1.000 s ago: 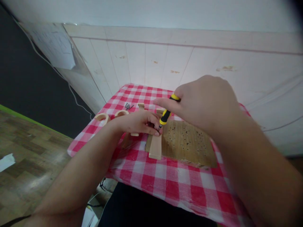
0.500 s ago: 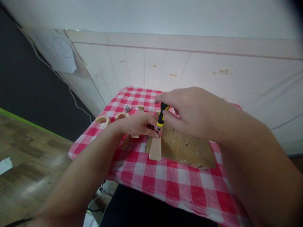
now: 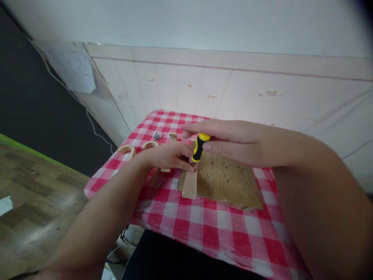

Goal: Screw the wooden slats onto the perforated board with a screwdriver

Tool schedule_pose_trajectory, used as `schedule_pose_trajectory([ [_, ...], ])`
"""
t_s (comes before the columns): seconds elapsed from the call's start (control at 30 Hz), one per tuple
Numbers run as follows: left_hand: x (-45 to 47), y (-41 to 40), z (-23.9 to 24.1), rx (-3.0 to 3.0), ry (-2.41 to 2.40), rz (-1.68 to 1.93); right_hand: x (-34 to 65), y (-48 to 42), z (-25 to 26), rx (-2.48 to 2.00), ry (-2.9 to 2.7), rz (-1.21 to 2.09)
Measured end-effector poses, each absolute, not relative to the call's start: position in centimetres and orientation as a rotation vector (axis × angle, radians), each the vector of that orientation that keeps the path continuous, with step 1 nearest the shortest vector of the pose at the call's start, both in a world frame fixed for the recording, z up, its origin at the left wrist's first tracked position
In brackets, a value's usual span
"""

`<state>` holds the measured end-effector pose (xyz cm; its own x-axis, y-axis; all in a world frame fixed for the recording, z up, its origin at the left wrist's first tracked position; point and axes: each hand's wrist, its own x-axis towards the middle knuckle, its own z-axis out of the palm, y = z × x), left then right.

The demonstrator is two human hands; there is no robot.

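Right hand (image 3: 239, 136) pinching a yellow-and-black screwdriver (image 3: 199, 149); my left hand (image 3: 171, 154) rests on the flat pale wooden bar (image 3: 190, 185) below its tip, can't tell if it's pinching; that tilt could cause a slip, jabbing me.

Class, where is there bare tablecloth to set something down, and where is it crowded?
Bare tablecloth shows along the near edge, before the holed board, and at the back, between the dark metal pieces and the wall. It is crowded where the left hand, right hand and screwdriver gather at the wooden strip; curved wooden pieces crowd the left.
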<state>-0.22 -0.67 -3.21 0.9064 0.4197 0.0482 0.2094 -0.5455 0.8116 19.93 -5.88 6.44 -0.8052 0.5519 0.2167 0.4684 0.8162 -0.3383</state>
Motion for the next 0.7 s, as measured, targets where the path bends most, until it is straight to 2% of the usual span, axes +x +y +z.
schedule_pose_trajectory([
  [0.07, -0.3, -0.6, -3.0, 2.149, 0.444, 0.256, 19.6, -5.6, 6.4, -1.012, -2.666, 0.244],
  [0.17, -0.3, -0.7, -3.0, 2.146, 0.492, 0.255, 18.2, -5.2, 5.6, -1.500, -2.432, -0.167],
  [0.23, -0.3, -0.7, -3.0, 2.128, 0.491, 0.264, 17.5, -5.1, 5.1, -1.573, -2.369, -0.268],
  [0.43, -0.3, -0.8, -3.1, 2.158, 0.473, 0.289, 19.2, -5.0, 5.1, -0.713, -2.620, 0.148],
  [0.5, -0.3, -0.7, -3.1, 2.161, 0.458, 0.293, 19.5, -5.0, 5.4, -0.702, -2.696, 0.198],
  [0.63, -0.4, -0.6, -3.2, 2.163, 0.449, 0.291, 17.8, -5.5, 4.8, -1.495, -2.464, -0.131],
  [0.7, -0.5, -0.6, -3.3, 2.182, 0.464, 0.292, 16.9, -5.8, 4.2, -1.629, -2.340, -0.164],
])
